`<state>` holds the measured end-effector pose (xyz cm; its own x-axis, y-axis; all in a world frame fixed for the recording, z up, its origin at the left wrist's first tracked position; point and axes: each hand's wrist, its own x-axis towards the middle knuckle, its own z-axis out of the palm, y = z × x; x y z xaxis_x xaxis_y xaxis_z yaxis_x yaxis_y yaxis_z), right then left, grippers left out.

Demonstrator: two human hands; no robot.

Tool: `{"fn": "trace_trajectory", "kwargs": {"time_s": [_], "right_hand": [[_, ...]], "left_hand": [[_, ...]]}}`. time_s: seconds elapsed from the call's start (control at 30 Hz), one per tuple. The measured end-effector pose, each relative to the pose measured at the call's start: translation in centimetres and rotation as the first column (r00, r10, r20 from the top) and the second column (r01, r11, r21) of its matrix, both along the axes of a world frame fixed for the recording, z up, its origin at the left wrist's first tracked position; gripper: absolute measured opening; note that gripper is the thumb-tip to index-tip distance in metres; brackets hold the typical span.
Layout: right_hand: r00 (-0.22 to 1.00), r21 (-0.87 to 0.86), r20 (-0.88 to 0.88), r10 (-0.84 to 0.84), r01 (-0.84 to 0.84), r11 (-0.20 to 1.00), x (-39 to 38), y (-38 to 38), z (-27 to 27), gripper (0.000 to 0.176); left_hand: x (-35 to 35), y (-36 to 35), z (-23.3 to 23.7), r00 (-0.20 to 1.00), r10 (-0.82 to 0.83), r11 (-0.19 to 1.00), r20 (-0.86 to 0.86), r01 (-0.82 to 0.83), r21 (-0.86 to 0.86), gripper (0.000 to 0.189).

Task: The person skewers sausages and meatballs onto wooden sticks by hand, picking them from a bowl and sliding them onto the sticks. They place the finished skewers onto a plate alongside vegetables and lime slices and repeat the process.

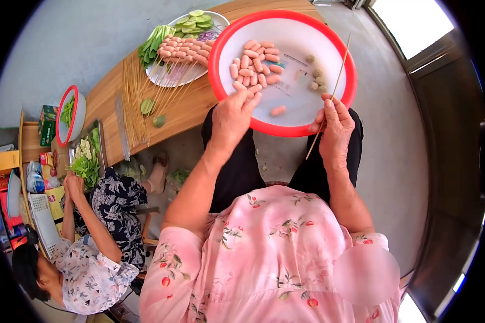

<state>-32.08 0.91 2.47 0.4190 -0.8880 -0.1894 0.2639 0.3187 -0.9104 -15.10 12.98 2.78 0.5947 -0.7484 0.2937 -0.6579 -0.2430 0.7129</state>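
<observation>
Stubby pink sausages (257,64) lie heaped in a red-rimmed basin (216,64). The left hand (233,117) bunches its fingers at the heap, grip unclear; the right hand (337,125) clamps its fingers on a thin stick (340,71).

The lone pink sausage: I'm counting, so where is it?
In the head view, the small pink sausage lies inside the white, red-rimmed round basin, near its lower rim, between the left hand and right hand.

The left hand (233,116) reaches forward (fingers (251,102) bent) while the right hand (337,125) pinches.
</observation>
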Motion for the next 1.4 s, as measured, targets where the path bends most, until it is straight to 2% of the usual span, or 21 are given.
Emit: {"fn": "trace_trajectory", "kwargs": {"time_s": [0.03, 0.1, 0.13, 0.2, 0.23, 0.3, 0.67, 0.77, 0.83, 0.87, 0.9, 0.97, 1.03, 1.07, 1.1, 1.13, 1.17, 1.2, 1.27, 1.33, 1.4], "right_hand": [[1.000, -0.043, -0.025, 0.008, -0.009, 0.999, -0.1, 0.1, -0.1, 0.023], [0.999, -0.087, -0.040, 0.019, -0.022, 0.996, -0.4, 0.4, -0.4, 0.023], [0.999, -0.084, -0.040, 0.010, -0.013, 0.996, -0.5, 0.4, -0.6, 0.023], [0.999, -0.106, -0.021, 0.025, -0.027, 0.994, -0.8, 0.4, -1.0, 0.025], [0.999, -0.101, -0.014, 0.030, -0.032, 0.994, -0.9, 0.4, -1.3, 0.025], [0.999, -0.112, -0.012, 0.033, -0.034, 0.993, -1.1, 0.3, -1.5, 0.025], [0.997, -0.133, -0.028, 0.067, -0.070, 0.989, -0.8, 0.2, -1.3, 0.023], [0.996, -0.136, -0.046, 0.077, -0.082, 0.987, -0.9, 0.2, -1.0, 0.023], [0.994, -0.140, -0.069, 0.083, -0.092, 0.986, -0.9, 0.3, -0.6, 0.024], [0.994, -0.138, -0.085, 0.066, -0.078, 0.987, -1.0, 0.5, -0.4, 0.024], [0.994, -0.135, -0.100, 0.050, -0.064, 0.989, -0.9, 0.6, -0.3, 0.025], [0.986, -0.150, -0.145, 0.082, -0.104, 0.983, -1.2, 0.3, -0.4, 0.027], [0.975, -0.158, -0.189, 0.113, -0.144, 0.977, -1.5, 0.1, -0.5, 0.028], [0.966, -0.127, -0.197, 0.166, -0.193, 0.973, -1.5, 0.0, -0.2, 0.028], [0.954, -0.095, -0.202, 0.220, -0.243, 0.965, -1.6, 0.0, -0.1, 0.028], [0.954, -0.096, -0.197, 0.227, -0.249, 0.964, -1.7, 0.0, -0.2, 0.028], [0.933, -0.088, -0.218, 0.287, -0.311, 0.946, -2.0, 0.1, -0.2, 0.028], [0.907, -0.081, -0.239, 0.346, -0.374, 0.924, -2.4, 0.2, -0.1, 0.027], [0.886, -0.065, -0.260, 0.384, -0.413, 0.909, -3.1, 0.8, 0.5, 0.028], [0.828, -0.066, -0.346, 0.442, -0.492, 0.868, -3.6, 1.2, 0.8, 0.028], [0.806, -0.053, -0.346, 0.480, -0.528, 0.848, -3.7, 1.7, 0.9, 0.028]], "left_hand": [[1.0, -1.1, -0.2, 1.000, -0.007, 1.000, 0.004, 0.007, 0.002, 0.015], [2.9, -3.1, -1.6, 0.956, -0.167, 0.981, 0.242, 0.137, 0.137, 0.016], [3.7, -4.0, -2.6, 0.954, -0.176, 0.979, 0.241, 0.146, 0.140, 0.016], [4.5, -5.4, -3.8, 0.909, -0.327, 0.918, 0.258, 0.240, 0.317, 0.013], [4.1, -6.1, -3.4, 0.894, -0.334, 0.842, 0.299, 0.141, 0.521, 0.012], [4.7, -7.3, -5.3, 0.906, -0.331, 0.822, 0.263, 0.140, 0.553, 0.014], [7.9, -9.3, -12.6, 0.905, -0.414, 0.618, 0.102, 0.197, 0.761, 0.092], [8.2, -8.7, -15.9, 0.820, -0.430, 0.731, 0.377, 0.071, 0.679, 0.081], [10.2, -8.4, -22.1, 0.611, -0.350, 0.888, 0.710, -0.024, 0.458, 0.073], [11.8, -8.1, -26.4, 0.447, -0.227, 0.959, 0.865, -0.051, 0.278, 0.070], [10.5, -8.6, -22.4, 0.597, -0.309, 0.917, 0.740, -0.020, 0.399, 0.063], [8.0, -9.1, -14.8, 0.833, -0.353, 0.836, 0.427, 0.076, 0.543, 0.049], [6.7, -9.2, -10.0, 0.950, -0.281, 0.838, 0.137, 0.172, 0.518, 0.035], [6.4, -9.2, -7.9, 0.976, -0.210, 0.861, -0.060, 0.214, 0.461, 0.029], [5.7, -8.6, -5.6, 0.977, -0.205, 0.862, -0.056, 0.208, 0.462, 0.029], [5.2, -7.9, -3.5, 0.848, -0.042, 0.949, -0.529, 0.199, 0.245, 0.028], [5.0, -7.2, -2.5, 0.474, 0.015, 0.997, -0.881, 0.065, 0.052, 0.028], [5.4, -6.5, -2.6, 0.477, 0.018, 0.997, -0.879, 0.056, 0.051, 0.028], [6.5, -4.9, -2.6, 0.296, -0.158, 0.976, -0.942, -0.096, -0.194, 0.025], [6.9, -3.6, -1.7, 0.273, -0.171, 0.965, -0.947, -0.149, -0.217, 0.019], [7.1, -2.1, -0.8, 0.236, -0.210, 0.940, -0.949, -0.219, -0.263, 0.019]]}}
